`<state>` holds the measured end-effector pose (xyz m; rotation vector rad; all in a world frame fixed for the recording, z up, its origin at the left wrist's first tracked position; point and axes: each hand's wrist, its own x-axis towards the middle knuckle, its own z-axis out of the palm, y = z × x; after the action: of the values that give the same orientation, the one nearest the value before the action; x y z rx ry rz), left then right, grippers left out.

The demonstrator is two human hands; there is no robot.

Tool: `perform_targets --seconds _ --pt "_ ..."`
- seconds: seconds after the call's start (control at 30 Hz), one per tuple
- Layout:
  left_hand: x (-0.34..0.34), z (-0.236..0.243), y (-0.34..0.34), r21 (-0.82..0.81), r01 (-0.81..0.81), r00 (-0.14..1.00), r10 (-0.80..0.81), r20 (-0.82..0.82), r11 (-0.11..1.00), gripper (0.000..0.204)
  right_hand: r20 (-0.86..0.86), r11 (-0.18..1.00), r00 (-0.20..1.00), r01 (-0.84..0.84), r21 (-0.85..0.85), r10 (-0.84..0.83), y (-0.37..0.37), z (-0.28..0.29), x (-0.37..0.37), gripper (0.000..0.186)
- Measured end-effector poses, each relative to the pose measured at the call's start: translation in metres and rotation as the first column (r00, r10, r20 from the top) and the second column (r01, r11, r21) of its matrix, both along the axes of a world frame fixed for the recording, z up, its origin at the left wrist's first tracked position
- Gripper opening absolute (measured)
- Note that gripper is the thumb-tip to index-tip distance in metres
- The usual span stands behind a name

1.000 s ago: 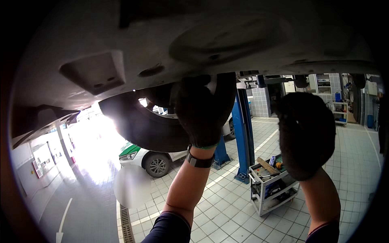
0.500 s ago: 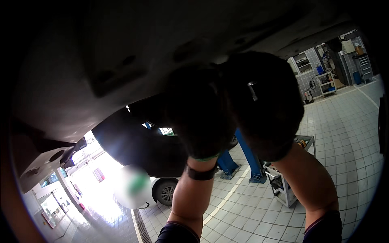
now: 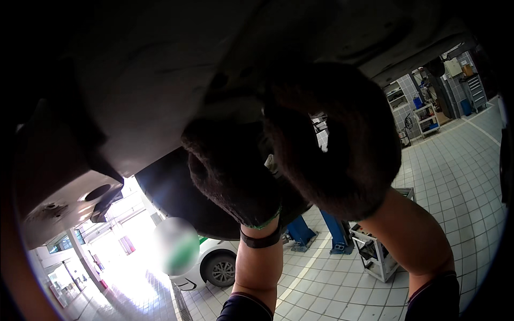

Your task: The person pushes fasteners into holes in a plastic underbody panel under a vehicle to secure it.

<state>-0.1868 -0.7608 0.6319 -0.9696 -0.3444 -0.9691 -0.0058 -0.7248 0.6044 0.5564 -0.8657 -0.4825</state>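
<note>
One left hand [image 3: 230,176] and one right hand [image 3: 361,155], gloved, curl fingers partway beneath a vehicle underbody [image 3: 144,96], any grip too dark to tell; better light would likely help.

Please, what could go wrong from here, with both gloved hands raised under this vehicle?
1. The left hand in a dark, fuzzy fabric glove and the right hand in a similar dark glove are close together beneath the dark, shadowed vehicle underside; in such poor light, either might get scraped or pinched.
2. The black band around the left wrist sits outside the glove and might catch on an edge.
</note>
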Motion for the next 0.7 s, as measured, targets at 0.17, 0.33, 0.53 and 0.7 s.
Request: perform_targets --seconds 0.17,0.33,0.53,0.7 --pt "0.017 0.002 -0.023 -0.095 0.180 0.982 -0.174 0.071 0.979 0.044 -0.039 0.992 0.992 0.118 -0.055 -0.120 -0.002 0.004 0.015 0.045" --pt "0.036 0.010 -0.052 -0.354 0.589 0.797 -0.447 0.407 0.727 0.041 -0.077 0.977 0.983 0.156 -0.146 -0.169 -0.012 0.012 0.023 0.040" --pt "0.033 0.018 -0.053 -0.246 0.117 0.964 -0.051 0.260 0.962 0.049 -0.060 0.989 0.989 0.130 -0.069 -0.134 -0.011 0.023 0.023 0.036" --pt "0.046 0.017 -0.055 -0.394 0.556 0.816 -0.390 0.427 0.732 0.038 -0.099 0.983 0.980 0.165 -0.076 -0.172 -0.012 0.020 0.018 0.035"
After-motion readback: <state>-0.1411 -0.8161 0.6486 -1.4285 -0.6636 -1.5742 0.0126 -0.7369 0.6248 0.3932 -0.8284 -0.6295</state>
